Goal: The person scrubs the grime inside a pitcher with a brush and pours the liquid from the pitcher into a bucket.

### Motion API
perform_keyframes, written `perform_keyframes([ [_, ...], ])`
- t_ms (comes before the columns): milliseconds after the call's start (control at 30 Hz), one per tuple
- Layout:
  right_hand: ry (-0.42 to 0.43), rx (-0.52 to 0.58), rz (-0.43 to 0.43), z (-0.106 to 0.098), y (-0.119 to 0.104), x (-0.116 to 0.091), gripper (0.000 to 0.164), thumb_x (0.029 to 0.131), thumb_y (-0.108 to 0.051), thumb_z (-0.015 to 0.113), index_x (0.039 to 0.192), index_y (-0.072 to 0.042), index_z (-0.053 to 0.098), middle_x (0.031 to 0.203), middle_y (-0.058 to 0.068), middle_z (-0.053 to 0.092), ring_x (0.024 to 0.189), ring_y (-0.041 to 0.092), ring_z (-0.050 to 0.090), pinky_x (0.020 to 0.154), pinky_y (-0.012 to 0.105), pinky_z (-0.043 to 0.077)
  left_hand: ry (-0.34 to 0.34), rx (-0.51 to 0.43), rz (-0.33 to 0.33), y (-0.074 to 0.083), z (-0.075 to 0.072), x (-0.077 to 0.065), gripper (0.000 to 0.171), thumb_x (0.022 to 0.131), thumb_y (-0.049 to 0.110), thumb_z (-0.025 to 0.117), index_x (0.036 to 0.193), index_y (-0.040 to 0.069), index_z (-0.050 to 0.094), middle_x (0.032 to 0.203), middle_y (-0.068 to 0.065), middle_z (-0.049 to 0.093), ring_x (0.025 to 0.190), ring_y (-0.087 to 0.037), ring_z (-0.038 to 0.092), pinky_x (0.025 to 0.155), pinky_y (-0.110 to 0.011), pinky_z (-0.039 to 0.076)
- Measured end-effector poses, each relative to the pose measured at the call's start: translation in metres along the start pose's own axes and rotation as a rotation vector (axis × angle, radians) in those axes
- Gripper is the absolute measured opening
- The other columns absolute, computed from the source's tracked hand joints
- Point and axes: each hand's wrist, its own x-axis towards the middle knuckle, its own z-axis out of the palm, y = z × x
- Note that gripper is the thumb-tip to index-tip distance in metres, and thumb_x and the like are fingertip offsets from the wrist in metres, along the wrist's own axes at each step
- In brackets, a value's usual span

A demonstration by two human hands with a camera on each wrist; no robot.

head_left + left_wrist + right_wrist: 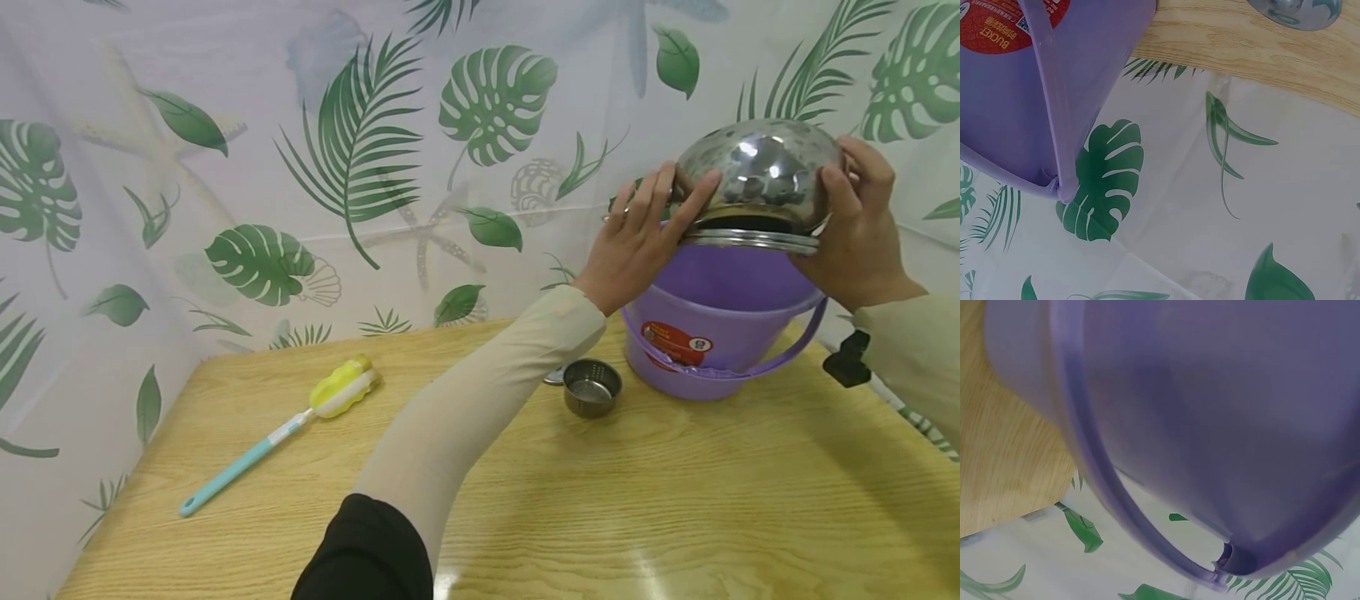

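Observation:
Above the mouth of a purple bucket (675,333), both hands hold a shiny, rounded stainless-steel vessel (757,171), its domed side up. A bright metal rim (750,242) shows beneath the dome with a dark gap between. I cannot tell whether this is one piece or two. My left hand (641,229) grips the vessel's left side, thumb across the front. At the right side, my right hand (862,217) holds it between thumb and fingers. Neither hand appears in the wrist views, which show the bucket (1016,106) and its inner wall (1210,412).
A small metal cup with a perforated wall (592,387) stands left of the bucket, another shiny piece (553,377) partly hidden behind it. A sponge brush with a blue handle (277,437) lies at left on the wooden table (525,517). Leaf-patterned cloth (420,250) hangs behind.

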Motion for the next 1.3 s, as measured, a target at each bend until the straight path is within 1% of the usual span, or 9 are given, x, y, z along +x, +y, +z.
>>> perform_keyframes([
  [133,-0.016,0.06,-0.028,-0.003,0.003,-0.001,0.087,0.07,0.011,0.064,0.134,-0.032,0.025,0.133,0.016,0.029,0.111,0.042,0.047,0.102,0.044,0.042,-0.001,0.005,0.003,0.0,0.0,0.001,0.044,0.1,0.009,0.028,0.137,0.029,0.04,0.137,-0.014,0.044,0.123,-0.024,0.041,0.102,-0.038,0.03],
  [300,-0.078,0.115,-0.109,-0.008,0.004,0.001,0.055,0.091,-0.027,0.051,0.139,-0.03,0.023,0.136,0.018,0.027,0.122,0.038,0.042,0.107,0.04,0.037,-0.03,0.008,-0.001,0.001,0.0,0.0,0.045,0.1,0.01,0.027,0.138,0.03,0.04,0.137,-0.013,0.045,0.123,-0.023,0.042,0.102,-0.038,0.03],
  [533,-0.147,0.156,-0.19,-0.012,0.003,0.005,0.061,0.089,-0.057,0.038,0.139,-0.027,0.021,0.136,0.018,0.024,0.123,0.038,0.042,0.111,0.033,0.033,-0.05,0.041,0.019,-0.001,-0.001,-0.004,0.045,0.101,0.012,0.026,0.139,0.03,0.038,0.136,-0.013,0.045,0.123,-0.023,0.042,0.102,-0.038,0.03],
  [733,-0.159,0.133,-0.156,-0.013,0.004,-0.002,0.068,0.085,-0.067,0.035,0.135,-0.023,0.023,0.138,0.018,0.024,0.113,0.041,0.045,0.108,0.03,0.035,-0.034,0.059,0.038,-0.002,-0.002,-0.007,0.046,0.1,0.01,0.028,0.139,0.032,0.039,0.137,-0.013,0.045,0.122,-0.023,0.043,0.101,-0.038,0.03],
  [833,-0.162,0.128,-0.144,-0.014,0.004,-0.005,0.063,0.087,-0.062,0.036,0.135,-0.023,0.024,0.138,0.019,0.025,0.113,0.041,0.045,0.106,0.03,0.037,-0.027,0.07,0.054,-0.003,-0.003,-0.008,0.046,0.1,0.009,0.028,0.138,0.033,0.038,0.138,-0.014,0.044,0.122,-0.023,0.042,0.1,-0.038,0.03],
  [933,-0.159,0.141,-0.125,-0.015,0.003,-0.008,0.062,0.086,-0.027,0.061,0.136,-0.025,0.025,0.138,0.019,0.025,0.118,0.039,0.046,0.106,0.031,0.038,-0.024,0.08,0.07,-0.004,-0.004,-0.009,0.046,0.1,0.009,0.029,0.139,0.034,0.038,0.139,-0.015,0.044,0.122,-0.024,0.042,0.1,-0.038,0.031],
  [1000,-0.155,0.153,-0.113,-0.015,0.001,-0.01,0.084,0.071,0.003,0.069,0.137,-0.028,0.026,0.139,0.019,0.026,0.119,0.04,0.046,0.107,0.034,0.039,-0.018,0.092,0.081,-0.004,-0.004,-0.011,0.046,0.1,0.01,0.03,0.139,0.034,0.037,0.138,-0.016,0.044,0.121,-0.024,0.043,0.099,-0.038,0.032],
  [1067,-0.149,0.149,-0.1,-0.016,0.0,-0.012,0.108,0.049,0.02,0.065,0.137,-0.029,0.026,0.139,0.019,0.026,0.119,0.043,0.048,0.106,0.038,0.04,-0.011,0.097,0.086,-0.003,-0.003,-0.013,0.046,0.1,0.01,0.03,0.139,0.034,0.037,0.138,-0.015,0.045,0.121,-0.024,0.043,0.098,-0.037,0.032],
  [1300,-0.177,0.057,-0.097,-0.018,-0.001,-0.016,0.113,0.051,0.021,0.062,0.141,-0.036,0.024,0.142,0.018,0.024,0.11,0.049,0.05,0.094,0.052,0.046,-0.007,0.098,0.107,-0.002,-0.003,-0.018,0.047,0.1,0.009,0.031,0.139,0.034,0.036,0.139,-0.017,0.044,0.121,-0.026,0.043,0.099,-0.038,0.033],
])
